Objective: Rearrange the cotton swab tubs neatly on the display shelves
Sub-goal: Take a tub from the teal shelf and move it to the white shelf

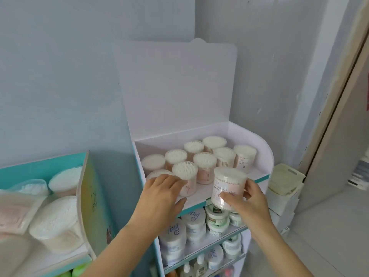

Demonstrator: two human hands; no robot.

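Right hand [242, 200] gripping a clear cotton swab tub [228, 184] at the top shelf [257, 177] front edge, left hand [163, 191] spread wide over a front-row tub [184, 176]

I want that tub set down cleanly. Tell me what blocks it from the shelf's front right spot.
Nothing visible does. The right hand holds the tub at the top shelf front edge, and the bare patch just behind it is free. The other tubs stand further left and back.

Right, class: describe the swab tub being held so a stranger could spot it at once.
Find the white top shelf crowded with round tubs. At its front right edge, the right hand grips one clear tub. It alone is lifted, tilted and off the shelf.
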